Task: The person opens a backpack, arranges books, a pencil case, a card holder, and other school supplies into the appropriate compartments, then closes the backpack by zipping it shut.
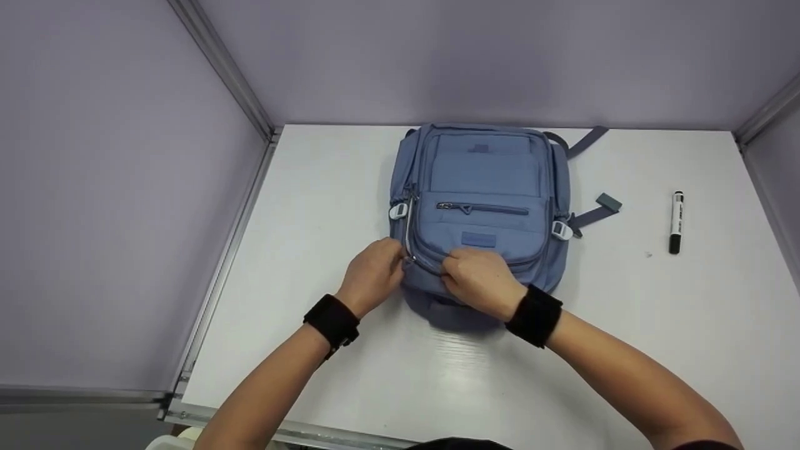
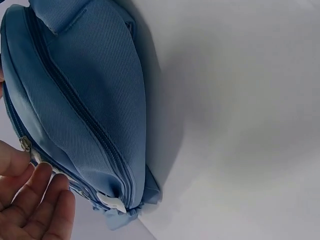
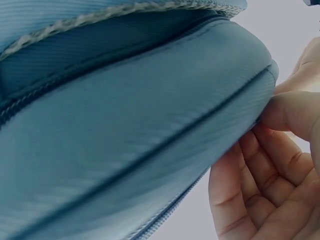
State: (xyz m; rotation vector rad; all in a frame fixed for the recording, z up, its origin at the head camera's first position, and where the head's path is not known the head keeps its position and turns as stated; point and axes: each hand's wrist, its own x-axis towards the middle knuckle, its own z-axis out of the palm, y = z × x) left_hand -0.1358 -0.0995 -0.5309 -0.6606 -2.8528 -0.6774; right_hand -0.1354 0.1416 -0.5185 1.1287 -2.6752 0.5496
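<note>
A blue backpack (image 1: pixel 481 172) lies on the white table with its front side up. At its lower left side my left hand (image 1: pixel 374 275) pinches the metal zipper pull (image 2: pixel 25 144) between thumb and index finger, the other fingers loosely bent. My right hand (image 1: pixel 480 278) pinches the fabric at the lower edge of the front pocket (image 1: pixel 453 228) between thumb and fingers. Along the left side, the pocket's zipper (image 1: pixel 409 228) shows a pale, parted stretch. In the right wrist view, a dark gap (image 3: pixel 115 45) runs between fabric edges.
White buckles (image 1: pixel 398 211) sit on the backpack's sides. Loose straps (image 1: pixel 594 215) stretch out to its right. A black-and-white marker (image 1: pixel 677 222) lies farther right on the table (image 1: pixel 300 219). Grey panels (image 1: pixel 487 62) enclose the back and sides.
</note>
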